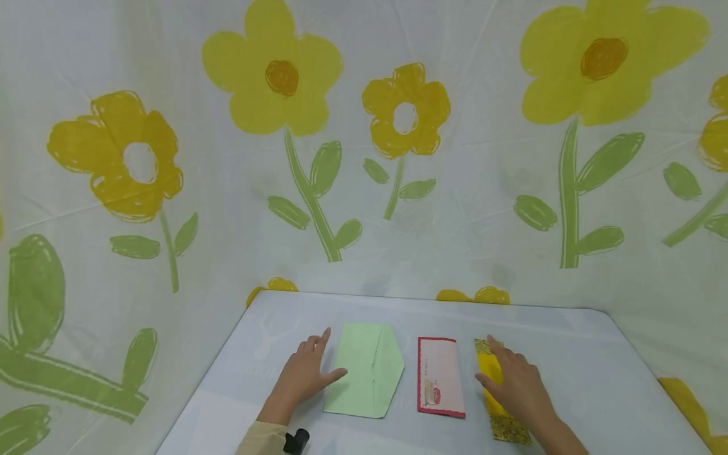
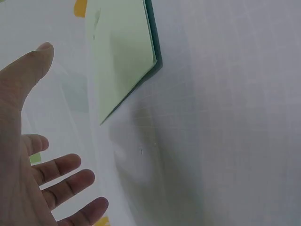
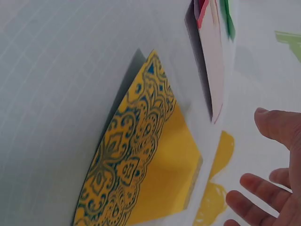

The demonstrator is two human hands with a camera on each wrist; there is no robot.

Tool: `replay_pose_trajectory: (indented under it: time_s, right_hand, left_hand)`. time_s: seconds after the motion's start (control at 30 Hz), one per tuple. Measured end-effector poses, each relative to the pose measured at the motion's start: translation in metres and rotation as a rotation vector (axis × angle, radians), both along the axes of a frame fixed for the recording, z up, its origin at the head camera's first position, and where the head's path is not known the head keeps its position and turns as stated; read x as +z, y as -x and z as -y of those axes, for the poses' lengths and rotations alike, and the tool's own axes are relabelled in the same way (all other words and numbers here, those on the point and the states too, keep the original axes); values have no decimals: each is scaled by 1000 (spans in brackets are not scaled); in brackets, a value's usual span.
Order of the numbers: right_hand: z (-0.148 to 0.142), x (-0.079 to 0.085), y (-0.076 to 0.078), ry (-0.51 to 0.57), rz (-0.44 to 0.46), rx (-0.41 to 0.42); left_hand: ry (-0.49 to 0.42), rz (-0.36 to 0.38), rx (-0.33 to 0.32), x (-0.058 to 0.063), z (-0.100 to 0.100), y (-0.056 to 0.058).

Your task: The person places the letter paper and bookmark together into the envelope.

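On the white table lies a pale green envelope with a pointed flap on its right side. My left hand hovers at its left edge, fingers spread and thumb reaching over the paper. In the middle is a pink card with a red border and a small printed picture. To the right, a yellow envelope carries dark patterned bands at both ends; the right wrist view shows the ornate band up close. My right hand is over the yellow envelope, fingers spread, partly covering it. Neither hand holds anything.
The white table has rounded far corners. Behind and beside it hangs a white cloth printed with yellow flowers and green leaves. A black strap piece shows at the left wrist, by a beige sleeve.
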State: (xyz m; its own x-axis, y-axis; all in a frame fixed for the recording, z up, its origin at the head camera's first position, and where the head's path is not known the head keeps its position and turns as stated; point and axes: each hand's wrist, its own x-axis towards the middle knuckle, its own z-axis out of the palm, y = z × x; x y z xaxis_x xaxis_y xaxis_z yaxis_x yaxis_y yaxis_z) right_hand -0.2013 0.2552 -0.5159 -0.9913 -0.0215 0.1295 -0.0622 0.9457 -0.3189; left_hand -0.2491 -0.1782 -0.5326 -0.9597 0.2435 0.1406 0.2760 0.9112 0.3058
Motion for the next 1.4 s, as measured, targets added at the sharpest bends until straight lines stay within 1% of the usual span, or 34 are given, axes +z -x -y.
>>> replay_pose_trajectory:
  time_s: [0.17,0.43,0.67,0.93,1.07,1.23,1.4]
  right_hand:
    - [10,0,2,4,18,-8]
    - [22,1,1,13,-5,14]
    - [31,-1,4,25,25,13]
    - [41,-2,5,36,66,-2]
    - [45,-2,6,44,83,-8]
    - [49,-4,7,45,82,-1]
    - [54,-6,6,36,92,-12]
  left_hand:
    - [-3,8,-3,2,-2,-1]
    - [-2,19,-11,3,-5,-1]
    - [7,31,-10,3,-7,-2]
    - [22,17,-17,3,-9,-3]
    - [15,16,-24,3,-10,-3]
    - [15,22,-23,3,-10,-4]
    - [12,16,-36,2,-11,-3]
